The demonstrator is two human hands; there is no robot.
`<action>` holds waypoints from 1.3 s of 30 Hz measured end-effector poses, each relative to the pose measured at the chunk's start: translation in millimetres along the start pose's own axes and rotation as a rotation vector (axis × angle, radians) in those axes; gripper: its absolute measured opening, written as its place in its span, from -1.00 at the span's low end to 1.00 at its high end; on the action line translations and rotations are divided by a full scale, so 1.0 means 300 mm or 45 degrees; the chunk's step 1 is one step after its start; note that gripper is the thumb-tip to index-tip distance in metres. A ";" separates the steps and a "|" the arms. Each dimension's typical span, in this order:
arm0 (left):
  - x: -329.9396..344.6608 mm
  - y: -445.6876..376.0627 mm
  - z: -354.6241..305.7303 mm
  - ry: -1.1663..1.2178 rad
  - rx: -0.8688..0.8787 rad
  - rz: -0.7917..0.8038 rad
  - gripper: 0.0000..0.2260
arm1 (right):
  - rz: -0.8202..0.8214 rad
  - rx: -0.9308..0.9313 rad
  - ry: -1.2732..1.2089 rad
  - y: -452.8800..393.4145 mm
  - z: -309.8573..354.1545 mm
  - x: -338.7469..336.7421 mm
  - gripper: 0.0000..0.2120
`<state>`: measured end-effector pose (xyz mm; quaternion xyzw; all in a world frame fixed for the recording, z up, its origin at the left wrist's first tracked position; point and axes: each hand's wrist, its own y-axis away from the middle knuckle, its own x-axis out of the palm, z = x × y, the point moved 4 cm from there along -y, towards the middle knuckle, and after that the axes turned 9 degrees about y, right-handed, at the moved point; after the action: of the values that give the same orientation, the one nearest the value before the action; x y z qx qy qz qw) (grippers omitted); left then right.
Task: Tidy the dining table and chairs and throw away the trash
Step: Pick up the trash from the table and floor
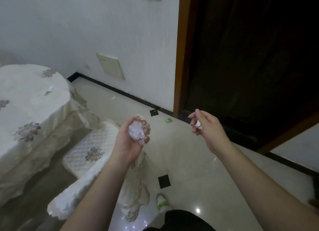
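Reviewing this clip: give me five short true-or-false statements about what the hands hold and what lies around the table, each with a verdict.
1. The left hand grips a crumpled white wad. True.
2. The right hand is empty. False: it holds a small white scrap.
3. A green item lies on the floor near the door frame. True.
4. The table is bare wood. False: a pale flowered cloth covers it.
5. A small white scrap lies on the tablecloth. True.
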<state>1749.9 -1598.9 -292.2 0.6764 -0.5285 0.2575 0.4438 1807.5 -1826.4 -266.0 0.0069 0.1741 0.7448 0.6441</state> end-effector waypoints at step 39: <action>0.175 -1.271 -0.151 0.009 0.118 -0.405 -0.82 | 0.350 0.519 -0.238 -1.573 0.011 -0.001 -0.78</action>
<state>2131.3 -1566.6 -353.0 0.7703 -0.4007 0.2105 0.4491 2259.8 -1774.2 -389.4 0.2290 0.2578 0.7710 0.5354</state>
